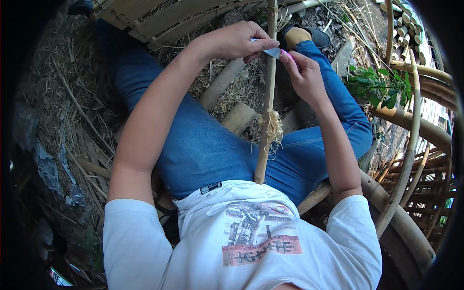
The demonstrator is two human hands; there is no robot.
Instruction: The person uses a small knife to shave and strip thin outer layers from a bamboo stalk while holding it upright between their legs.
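A long bamboo pole [268, 96] runs from my waist away between my legs, past the top edge. Across its far part lies a knife blade [273, 52], flat and grey, touching the pole. On the right of the pole, my right hand [305, 72] grips the knife's pink handle. My left hand [239, 41], left of the pole, is closed at the blade's other end, with a small whitish-blue bit showing between its fingers. Pale curly shavings [274, 128] cling to the pole nearer to me.
Cut bamboo pieces [238, 118] lie between my jeans-clad legs on straw-strewn ground. Bamboo slats [159, 21] stand at the far left. A green plant [379, 87], curved bamboo poles [411, 121] and a stack of cut bamboo [406, 29] are on the right. Plastic scraps [48, 166] lie left.
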